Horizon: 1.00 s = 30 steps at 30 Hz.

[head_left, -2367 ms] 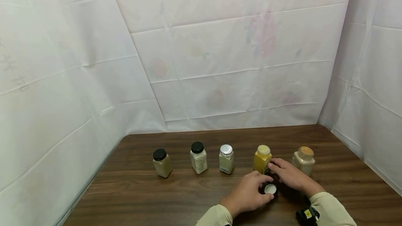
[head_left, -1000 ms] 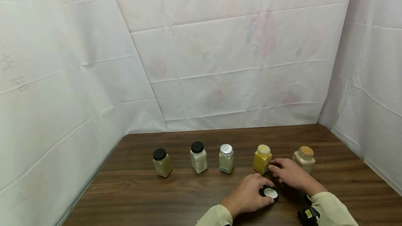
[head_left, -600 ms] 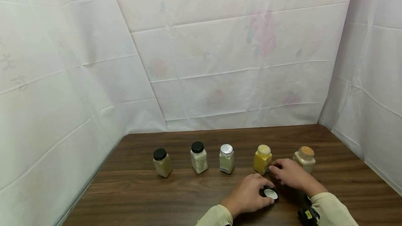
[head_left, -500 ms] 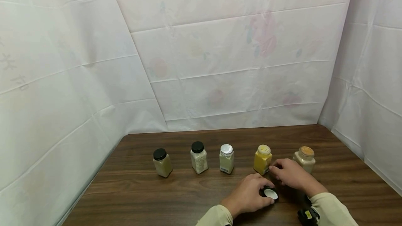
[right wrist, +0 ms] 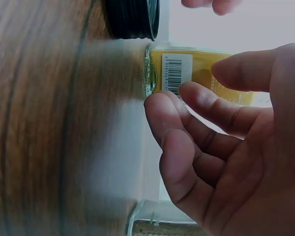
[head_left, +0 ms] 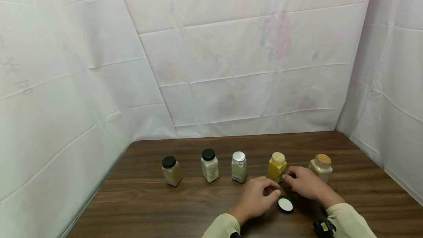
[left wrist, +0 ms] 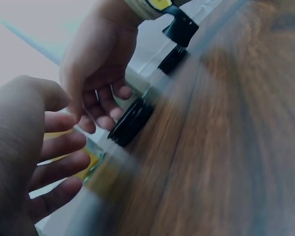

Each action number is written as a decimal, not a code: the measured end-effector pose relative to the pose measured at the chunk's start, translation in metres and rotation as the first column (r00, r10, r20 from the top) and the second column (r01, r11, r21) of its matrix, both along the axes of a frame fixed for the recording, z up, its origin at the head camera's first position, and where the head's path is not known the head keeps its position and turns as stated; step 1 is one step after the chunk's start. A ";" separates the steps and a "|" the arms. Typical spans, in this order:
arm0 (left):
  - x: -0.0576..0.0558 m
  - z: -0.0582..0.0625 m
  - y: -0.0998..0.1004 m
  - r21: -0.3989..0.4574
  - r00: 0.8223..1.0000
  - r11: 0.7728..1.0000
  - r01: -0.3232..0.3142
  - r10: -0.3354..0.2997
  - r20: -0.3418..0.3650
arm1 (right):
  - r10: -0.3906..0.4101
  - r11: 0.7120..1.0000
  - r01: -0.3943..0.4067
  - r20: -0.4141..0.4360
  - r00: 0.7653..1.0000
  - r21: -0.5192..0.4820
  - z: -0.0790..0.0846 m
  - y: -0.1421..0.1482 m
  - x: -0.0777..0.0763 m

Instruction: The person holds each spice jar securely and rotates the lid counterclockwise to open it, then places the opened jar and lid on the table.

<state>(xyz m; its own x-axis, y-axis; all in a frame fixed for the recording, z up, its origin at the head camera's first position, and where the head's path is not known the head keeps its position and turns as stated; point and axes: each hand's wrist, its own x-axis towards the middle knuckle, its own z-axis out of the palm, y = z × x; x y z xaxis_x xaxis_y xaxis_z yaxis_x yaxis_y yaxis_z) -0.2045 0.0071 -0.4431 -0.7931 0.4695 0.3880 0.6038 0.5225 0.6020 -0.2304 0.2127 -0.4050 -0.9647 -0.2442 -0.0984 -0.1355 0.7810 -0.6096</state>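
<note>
A black screw lid (head_left: 285,204) with a white liner lies liner-up on the table (head_left: 185,212). My left hand (head_left: 256,198) is just left of the lid, fingers loosely bent and holding nothing; the left wrist view shows a gap between it and the lid (left wrist: 131,122). A yellow-filled spice jar (head_left: 276,166) with a perforated shaker top stands behind the lid. My right hand (head_left: 305,183) is at that jar's lower right side. In the right wrist view its loosely curled fingers (right wrist: 177,152) hold nothing, and the jar (right wrist: 174,71) shows a barcode label beyond them.
An orange-topped jar (head_left: 321,166) stands behind my right hand, partly hidden. To the left are a silver-topped jar (head_left: 238,167) and two black-lidded jars, one pale (head_left: 209,165), one tan (head_left: 172,170). Another black lid (left wrist: 173,60) lies near the right wrist. White cloth (head_left: 248,65) surrounds the table.
My left hand has let go of the black lid and drawn back to the left. Tilted in the fingers before, the lid now lies on the table. My right hand has hardly moved.
</note>
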 end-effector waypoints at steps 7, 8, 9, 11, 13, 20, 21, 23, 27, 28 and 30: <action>0.000 -0.001 -0.012 0.020 0.991 0.994 -0.108 0.109 -0.074 | 0.022 1.000 -0.022 0.009 1.000 -0.005 0.003 -0.004 0.004; -0.001 -0.001 -0.014 0.026 0.991 0.994 -0.110 0.112 -0.076 | 0.030 1.000 -0.030 0.006 1.000 -0.004 0.004 -0.005 0.005; -0.001 -0.001 -0.015 0.034 0.991 0.993 -0.111 0.113 -0.075 | 0.037 0.999 -0.037 0.003 0.999 -0.002 0.004 -0.005 0.005; -0.002 -0.001 -0.018 0.048 0.991 0.993 -0.109 0.112 -0.072 | 0.052 0.999 -0.052 -0.005 0.999 0.001 0.006 -0.007 0.007; -0.004 -0.001 -0.021 0.054 0.991 0.992 -0.112 0.116 -0.071 | 0.068 0.998 -0.068 -0.013 0.998 0.005 0.007 -0.008 0.007; -0.006 0.002 -0.028 0.069 0.981 0.988 -0.140 0.147 -0.123 | 0.111 0.993 -0.110 -0.031 0.993 0.029 0.015 -0.017 0.011; -0.005 0.001 -0.029 0.080 0.981 0.987 -0.138 0.148 -0.127 | 0.116 0.993 -0.114 -0.031 0.993 0.035 0.016 -0.019 0.012; -0.004 0.001 -0.031 0.103 0.980 0.985 -0.139 0.152 -0.129 | 0.126 0.991 -0.124 -0.034 0.991 0.045 0.018 -0.023 0.014; -0.001 -0.002 -0.036 0.151 0.978 0.976 -0.157 0.175 -0.117 | 0.150 0.988 -0.149 -0.022 0.988 0.051 0.018 -0.031 0.017; -0.001 -0.003 -0.038 0.155 0.976 0.974 -0.165 0.184 -0.114 | 0.156 0.987 -0.155 -0.020 0.988 0.053 0.017 -0.034 0.017; 0.001 -0.003 -0.042 0.166 0.975 0.971 -0.175 0.194 -0.109 | 0.162 0.985 -0.161 -0.016 0.987 0.054 0.015 -0.038 0.017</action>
<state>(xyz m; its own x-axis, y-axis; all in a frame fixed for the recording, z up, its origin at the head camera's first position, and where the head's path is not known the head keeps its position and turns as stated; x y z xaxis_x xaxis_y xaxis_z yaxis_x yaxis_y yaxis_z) -0.2037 -0.0348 -0.4464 -0.8017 0.2464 0.5445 0.5804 0.5384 0.6109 -0.2138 0.1745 -0.3899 -0.9150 -0.3918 -0.0964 -0.2741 0.7790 -0.5640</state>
